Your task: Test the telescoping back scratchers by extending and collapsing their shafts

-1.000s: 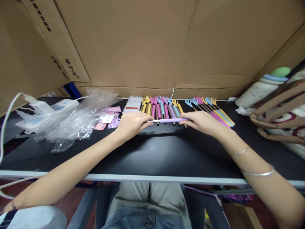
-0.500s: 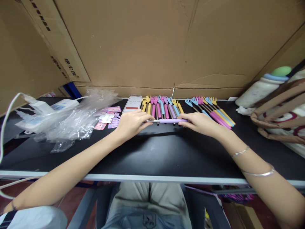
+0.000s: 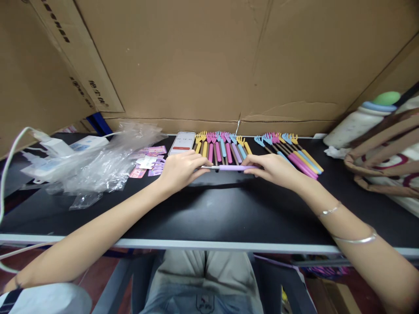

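Between my two hands a purple back scratcher (image 3: 233,167) is held level above the black table (image 3: 209,218). My left hand (image 3: 183,169) pinches its metal rod, and the purple claw end pokes out at the left by the knuckles. My right hand (image 3: 268,169) has its fingers closed round the end of the purple handle. Behind the hands lies a row of back scratchers (image 3: 219,148) in yellow, pink, blue and purple. A second group of back scratchers (image 3: 294,157) lies slanted behind my right hand.
A phone (image 3: 182,143) showing a timer lies behind my left hand. Printed cards (image 3: 153,150), clear plastic bags (image 3: 108,161) and a white power strip (image 3: 78,148) are at the left. A white bottle (image 3: 355,122) and a brown-handled bag (image 3: 366,183) stand at the right. Cardboard (image 3: 209,65) walls the back.
Both hands stay almost in place, still gripping the back scratcher. Its rod and handle have shifted very slightly. The objects on the table look unmoved.
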Tool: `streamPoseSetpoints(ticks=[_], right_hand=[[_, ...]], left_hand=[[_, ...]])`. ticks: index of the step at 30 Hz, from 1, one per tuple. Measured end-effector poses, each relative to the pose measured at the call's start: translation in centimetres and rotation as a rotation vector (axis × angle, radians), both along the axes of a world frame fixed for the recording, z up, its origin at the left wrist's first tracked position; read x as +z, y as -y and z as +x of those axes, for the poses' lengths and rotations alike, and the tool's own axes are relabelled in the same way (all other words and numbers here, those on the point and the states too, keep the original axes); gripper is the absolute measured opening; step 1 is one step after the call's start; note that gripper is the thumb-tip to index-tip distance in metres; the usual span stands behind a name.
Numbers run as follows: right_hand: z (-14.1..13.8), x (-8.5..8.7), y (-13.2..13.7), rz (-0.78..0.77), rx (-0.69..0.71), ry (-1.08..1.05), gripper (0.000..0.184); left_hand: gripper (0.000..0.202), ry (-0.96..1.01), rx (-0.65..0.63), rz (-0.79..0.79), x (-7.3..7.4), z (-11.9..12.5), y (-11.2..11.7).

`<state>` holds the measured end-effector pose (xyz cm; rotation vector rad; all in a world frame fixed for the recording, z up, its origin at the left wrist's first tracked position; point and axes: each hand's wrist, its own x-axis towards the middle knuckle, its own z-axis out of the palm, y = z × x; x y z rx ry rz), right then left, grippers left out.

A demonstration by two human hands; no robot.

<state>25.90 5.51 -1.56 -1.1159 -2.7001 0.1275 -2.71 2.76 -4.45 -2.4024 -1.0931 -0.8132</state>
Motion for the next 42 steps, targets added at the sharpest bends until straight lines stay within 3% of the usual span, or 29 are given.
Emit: streamPoseSetpoints(ticks=[3,8,10,21,28,36,42], right_hand=[[-0.07,0.16,0.08,-0.176,0.021,-0.052,0.027],[-0.07,0.3,0.34,-0.654,0.133,-0.026,0.033],[0.0,0.34,0.34,-0.711,0.152,-0.022,0.034],[-0.45,-0.08,0.14,-0.163,0.022,-0.198,0.028],[-0.02,-0.07,0.2,-0.101,0.002,-0.084,0.029],[-0.65,0.2,0.5,-0.244,0.014,0.003,0.04],[-0.83,-0.26,0.4,-0.041,-0.042,-0.005,0.028]], left_hand=[[0.017,-0.003,-0.014,0.017,0.06,-0.06,-0.02],[0.02,-0.044,-0.072,0.027,-0.01,0.12,0.23],[0.021,-0.052,-0.081,0.013,-0.06,0.17,0.3],[0.023,0.025,-0.049,-0.044,0.15,0.38,0.46],[0.024,0.005,-0.061,-0.041,0.04,0.27,0.29],[0.024,-0.05,-0.074,-0.004,-0.14,0.21,0.28],[0.021,-0.03,-0.062,0.007,-0.15,0.27,0.21]])
